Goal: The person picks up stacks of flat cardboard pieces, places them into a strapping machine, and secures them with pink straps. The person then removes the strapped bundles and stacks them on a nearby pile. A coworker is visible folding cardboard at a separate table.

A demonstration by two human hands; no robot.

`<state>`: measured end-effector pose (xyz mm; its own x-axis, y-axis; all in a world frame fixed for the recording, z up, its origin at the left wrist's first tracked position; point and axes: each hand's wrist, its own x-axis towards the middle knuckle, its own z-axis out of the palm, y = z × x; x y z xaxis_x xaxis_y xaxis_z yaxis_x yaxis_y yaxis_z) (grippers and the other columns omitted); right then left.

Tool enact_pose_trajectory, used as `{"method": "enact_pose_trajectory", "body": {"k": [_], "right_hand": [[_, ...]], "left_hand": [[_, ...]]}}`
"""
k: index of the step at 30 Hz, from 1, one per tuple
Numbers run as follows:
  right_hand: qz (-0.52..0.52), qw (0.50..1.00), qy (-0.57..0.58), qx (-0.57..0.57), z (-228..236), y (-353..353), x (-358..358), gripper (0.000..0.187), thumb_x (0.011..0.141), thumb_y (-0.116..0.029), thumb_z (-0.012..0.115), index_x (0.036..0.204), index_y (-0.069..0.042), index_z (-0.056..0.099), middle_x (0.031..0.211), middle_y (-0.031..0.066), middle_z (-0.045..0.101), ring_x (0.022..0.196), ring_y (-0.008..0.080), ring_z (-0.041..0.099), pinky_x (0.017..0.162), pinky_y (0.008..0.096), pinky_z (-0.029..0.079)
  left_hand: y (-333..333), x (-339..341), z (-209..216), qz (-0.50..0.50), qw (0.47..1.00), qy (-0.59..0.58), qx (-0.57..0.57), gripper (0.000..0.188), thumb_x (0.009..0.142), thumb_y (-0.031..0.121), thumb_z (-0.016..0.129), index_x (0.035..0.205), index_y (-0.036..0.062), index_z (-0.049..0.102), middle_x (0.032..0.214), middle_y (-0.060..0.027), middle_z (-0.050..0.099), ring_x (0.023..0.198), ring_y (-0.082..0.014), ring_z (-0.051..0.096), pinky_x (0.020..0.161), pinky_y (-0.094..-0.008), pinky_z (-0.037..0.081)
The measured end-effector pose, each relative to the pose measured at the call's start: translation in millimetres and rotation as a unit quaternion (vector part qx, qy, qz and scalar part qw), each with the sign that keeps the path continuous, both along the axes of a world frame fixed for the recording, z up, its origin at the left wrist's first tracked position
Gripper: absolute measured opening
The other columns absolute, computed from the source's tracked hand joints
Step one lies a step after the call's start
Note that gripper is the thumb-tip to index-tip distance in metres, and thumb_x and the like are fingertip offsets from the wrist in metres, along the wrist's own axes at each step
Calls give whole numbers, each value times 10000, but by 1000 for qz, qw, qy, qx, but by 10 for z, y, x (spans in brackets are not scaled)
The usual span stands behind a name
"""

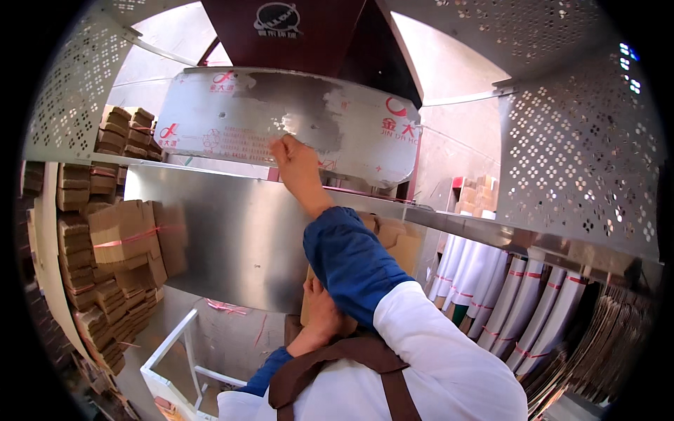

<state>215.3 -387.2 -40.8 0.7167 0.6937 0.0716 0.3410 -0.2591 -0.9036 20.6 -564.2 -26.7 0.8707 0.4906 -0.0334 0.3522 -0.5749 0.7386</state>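
Note:
My right hand (298,168) reaches forward over the steel worktop (225,231). Its fingers are closed in front of a tilted metal panel (232,105) covered by partly worn printed film. Whatever they pinch, if anything, is too small to make out. Close to my body, my left hand (324,312) has its fingers curled at the edge of a brown cardboard piece (400,245), which lies on the worktop. My right forearm, in a blue sleeve cover, hides much of that cardboard and part of the left hand.
Strapped bundles of folded cardboard (126,235) are stacked at the left. Perforated metal panels (562,133) flank both sides. A dark red machine body (302,42) rises behind the film-covered panel. Tied white rolls (505,295) stand at right, and a white metal frame (168,351) at lower left.

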Motion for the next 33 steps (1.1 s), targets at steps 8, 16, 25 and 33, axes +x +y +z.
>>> {"method": "enact_pose_trajectory", "body": {"k": [8, 16, 25, 33], "right_hand": [[-24, 983, 155, 94, -38, -72, 305, 199, 911, -186, 586, 878, 9, 611, 680, 53, 605, 638, 94, 525, 586, 265, 428], [-65, 952, 270, 125, -224, -95, 776, 171, 911, -166, 588, 933, 3, 602, 774, 54, 633, 706, 88, 558, 645, 252, 453], [-3, 985, 114, 130, -296, -331, 806, 160, 900, -146, 626, 958, 1, 601, 803, 80, 642, 731, 124, 623, 585, 265, 476], [56, 964, 227, 128, 641, -590, 733, 186, 962, -170, 529, 991, -2, 604, 852, 98, 651, 812, 112, 612, 720, 259, 474]], "left_hand": [[-200, 19, -249, -19, 998, 33, 40, 381, 717, 268, 642, 1083, 161, 642, 1198, -105, 525, 1152, -341, 398, 933, -508, 272], [-20, 17, -426, -74, 992, 54, 83, 371, 701, 297, 648, 1048, 167, 646, 1175, -100, 526, 1129, -317, 423, 898, -495, 297], [-196, -43, -571, -107, 981, 42, 158, 373, 690, 307, 651, 1035, 165, 644, 1166, -98, 526, 1115, -309, 437, 873, -488, 312], [-60, 440, -62, -92, 989, 27, 117, 385, 695, 289, 683, 1050, 152, 626, 1232, -108, 501, 1199, -302, 421, 852, -480, 348]]}}
